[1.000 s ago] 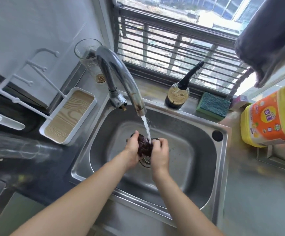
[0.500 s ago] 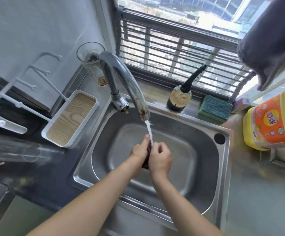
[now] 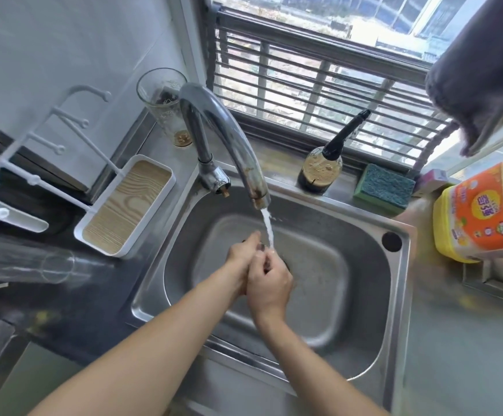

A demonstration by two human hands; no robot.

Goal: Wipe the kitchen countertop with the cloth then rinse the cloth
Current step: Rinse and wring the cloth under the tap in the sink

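Observation:
Both my hands are pressed together over the middle of the steel sink (image 3: 361, 298), under the running water from the chrome faucet (image 3: 229, 136). My left hand (image 3: 242, 259) and my right hand (image 3: 269, 280) squeeze a dark cloth (image 3: 260, 247) between them. Only a small dark bit of the cloth shows between the fingers; the rest is hidden inside my hands. The stream lands on my right hand's knuckles.
A glass (image 3: 166, 106) stands behind the faucet. A white tray with wood-grain insert (image 3: 127, 205) sits left of the sink. A dark bottle (image 3: 322, 169), a green sponge (image 3: 383, 187) and a yellow-orange detergent jug (image 3: 484, 211) line the back and right. A grey towel (image 3: 481, 70) hangs top right.
My hands have closed tighter together around the cloth, so much less of it shows than a second ago. The water keeps running.

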